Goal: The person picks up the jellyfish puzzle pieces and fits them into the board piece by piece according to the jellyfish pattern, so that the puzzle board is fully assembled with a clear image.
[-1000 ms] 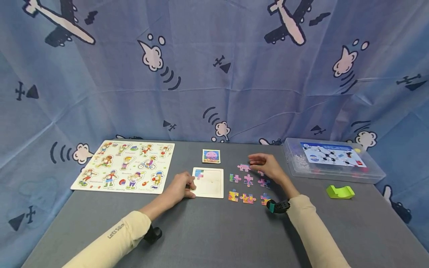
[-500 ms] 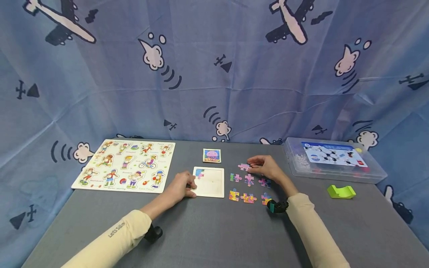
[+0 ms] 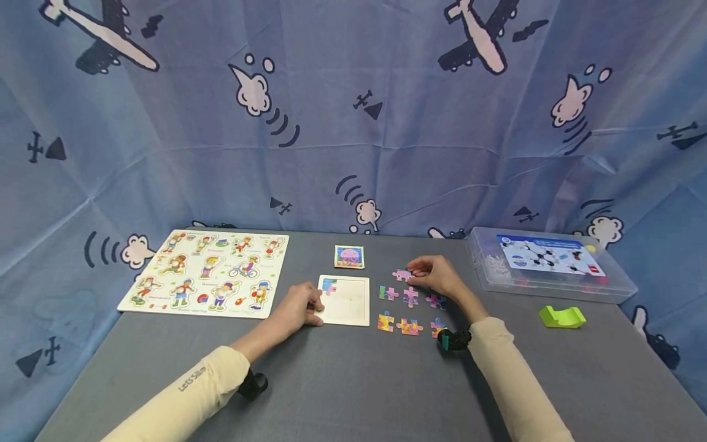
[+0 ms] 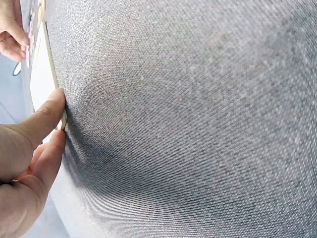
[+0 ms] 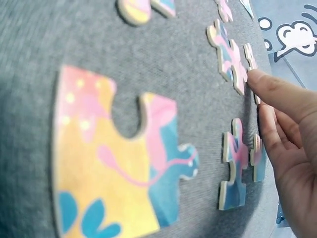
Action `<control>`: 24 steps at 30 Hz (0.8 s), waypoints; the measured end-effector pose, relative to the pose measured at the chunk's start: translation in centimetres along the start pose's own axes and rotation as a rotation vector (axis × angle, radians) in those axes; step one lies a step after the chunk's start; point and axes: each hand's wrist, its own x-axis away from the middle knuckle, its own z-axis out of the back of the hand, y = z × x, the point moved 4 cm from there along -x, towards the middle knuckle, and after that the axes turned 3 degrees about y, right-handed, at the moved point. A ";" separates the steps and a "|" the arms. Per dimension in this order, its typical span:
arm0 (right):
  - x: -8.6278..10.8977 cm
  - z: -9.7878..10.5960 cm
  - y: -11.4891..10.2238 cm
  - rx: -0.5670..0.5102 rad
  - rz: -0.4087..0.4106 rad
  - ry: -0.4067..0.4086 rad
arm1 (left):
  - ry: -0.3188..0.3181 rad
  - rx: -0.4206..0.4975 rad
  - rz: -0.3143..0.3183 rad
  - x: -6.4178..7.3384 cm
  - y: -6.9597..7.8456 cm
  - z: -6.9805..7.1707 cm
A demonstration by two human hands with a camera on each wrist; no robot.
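My left hand (image 3: 295, 310) pinches the left edge of a shallow pale puzzle tray (image 3: 349, 308); in the left wrist view, thumb and fingertips meet at the corner of the tray (image 4: 44, 74). A blue-and-pink jigsaw piece (image 3: 329, 286) sits in the tray's upper left corner. To the right, my right hand (image 3: 437, 275) pinches a pink jigsaw piece (image 3: 401, 275) at its right side, at the back of the loose pieces. In the right wrist view, the thumb lies against that piece (image 5: 249, 55), partly hidden. Several other jigsaw pieces (image 3: 410, 297) lie in rough rows below the hand.
A small jellyfish picture card (image 3: 349, 257) lies behind the tray. At the left is a large board of cartoon sports figures (image 3: 190, 267). A clear plastic box (image 3: 552, 264) stands back right, with a lime-green curved block (image 3: 561, 317) in front. A patterned curtain (image 3: 309, 123) hangs behind.
My right hand has come down and slightly left onto the pink piece, its fingers closing at the piece's right side. The left hand stays at the tray's edge.
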 end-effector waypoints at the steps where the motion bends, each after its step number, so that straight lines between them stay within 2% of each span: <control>1: 0.0 0.0 0.0 0.004 0.003 0.000 | 0.001 -0.006 -0.006 0.0 0.0 0.0; 5: 0.1 0.0 0.0 0.012 0.015 0.003 | 0.007 0.000 -0.009 0.0 -0.3 -0.2; 14: 0.3 0.0 0.0 0.001 0.040 0.018 | -0.002 0.055 0.066 -0.1 -0.4 -0.2; 21: 0.3 0.1 0.2 -0.040 0.037 0.032 | 0.001 0.048 0.050 -0.1 -0.3 -0.1; 24: 0.3 0.1 0.5 -0.107 0.014 0.028 | 0.006 0.036 0.040 -0.1 -0.2 -0.1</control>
